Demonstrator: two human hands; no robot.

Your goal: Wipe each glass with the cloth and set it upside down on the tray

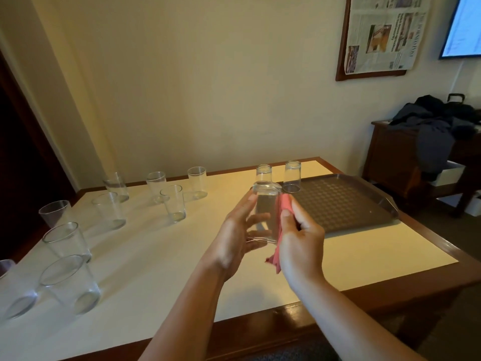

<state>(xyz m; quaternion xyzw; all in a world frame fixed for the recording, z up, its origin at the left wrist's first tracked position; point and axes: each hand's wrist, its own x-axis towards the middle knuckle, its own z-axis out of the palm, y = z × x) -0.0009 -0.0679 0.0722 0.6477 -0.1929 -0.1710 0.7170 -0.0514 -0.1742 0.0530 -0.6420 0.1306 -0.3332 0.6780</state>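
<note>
Cream-topped, wood-edged table [182, 256] against beige wall, bearing dark rectangular dimpled tray [346, 204]; left grip [234, 235] holds clear glass tumbler [266, 209], right grip [299, 241] pinches pink cloth [282, 212].

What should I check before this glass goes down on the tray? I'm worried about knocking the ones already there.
1. Left hand grips the held glass: ok.
2. Right hand presses the red cloth to the glass: ok.
3. Glass wiped all round: cannot tell.
4. Glass turned upside down: cannot tell, the picture is blurred there.
5. Bare space on the tray near the two upturned glasses at its far left corner: ok.
6. Upright glasses on the table stand apart from the path: ok.
</note>
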